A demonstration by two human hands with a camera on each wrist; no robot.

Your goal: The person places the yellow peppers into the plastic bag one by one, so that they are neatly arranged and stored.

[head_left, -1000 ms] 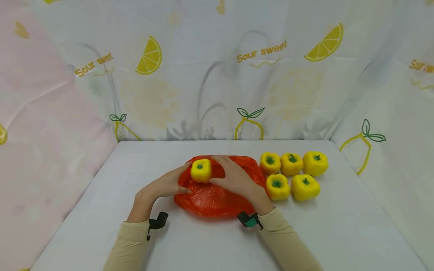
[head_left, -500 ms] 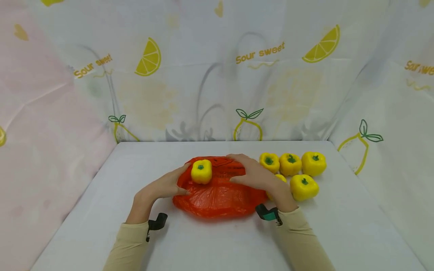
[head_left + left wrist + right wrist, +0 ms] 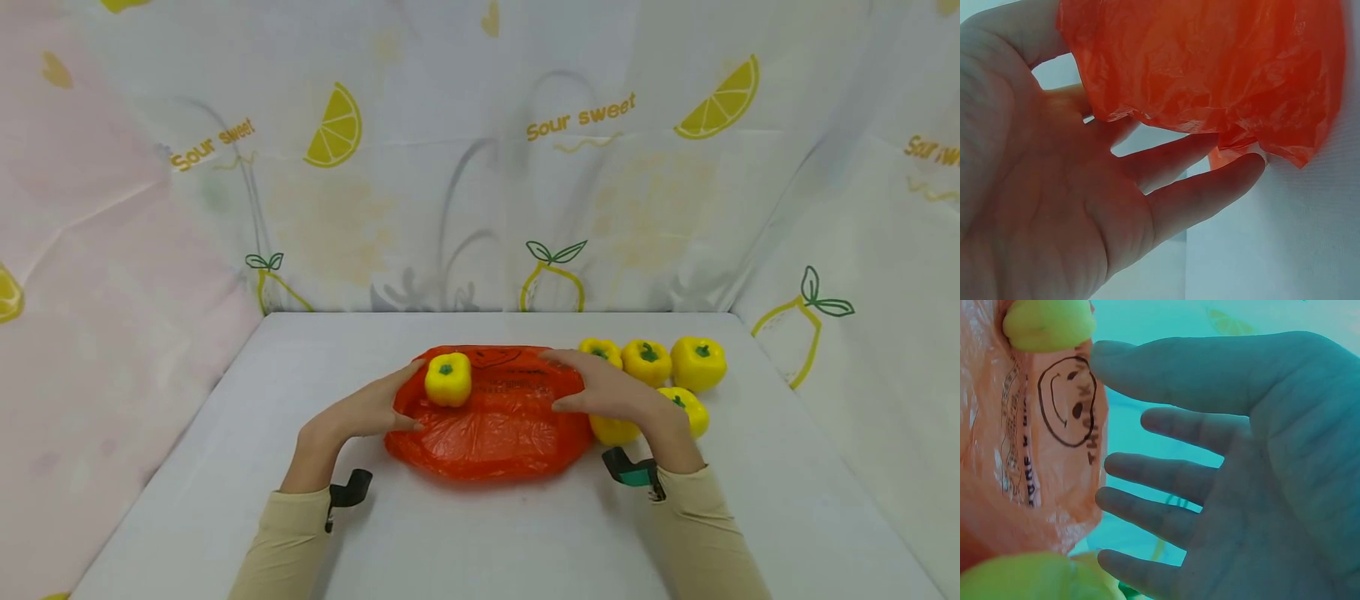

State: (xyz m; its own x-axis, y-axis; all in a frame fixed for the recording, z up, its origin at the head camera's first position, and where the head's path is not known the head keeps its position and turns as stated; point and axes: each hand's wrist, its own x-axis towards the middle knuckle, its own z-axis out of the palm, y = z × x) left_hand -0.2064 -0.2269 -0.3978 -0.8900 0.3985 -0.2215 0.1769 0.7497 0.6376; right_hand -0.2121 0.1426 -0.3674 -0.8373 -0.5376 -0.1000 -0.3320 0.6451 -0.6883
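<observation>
Red thin plastic makes up the bag (image 3: 487, 454), lying crumpled and flattened on the white counter (image 3: 465, 550), a little right of the middle. A yellow pepper (image 3: 448, 379) with a green stem sits on the bag's far left part. The left hand (image 3: 362, 412) is at the bag's left edge, thumb and fingers apart; its grip is spread, and some fingertips are hidden behind the plastic, so whether they touch it I cannot tell. The right hand (image 3: 615, 390) is over the bag's right end, its grip also spread, the fingers apart and holding nothing.

The bag carries dark print: a smiling face (image 3: 1066, 400) beside bold capitals (image 3: 1090, 450) that read "THANK", with what follows unclear. A second line of lettering (image 3: 1025, 450) runs alongside, too indistinct to read in full.

Right of the bag is a group of five yellow peppers (image 3: 699, 364), three in the far row and two in the near row, some partly covered by the right hand.

Behind the counter hangs a pale backdrop (image 3: 420, 200) printed with lemon slices (image 3: 334, 125) and "Sour sweet" (image 3: 581, 115) in orange, whole at left and right of the far side and cut off at the right edge. Beige sleeves (image 3: 281, 542) cover both forearms.
</observation>
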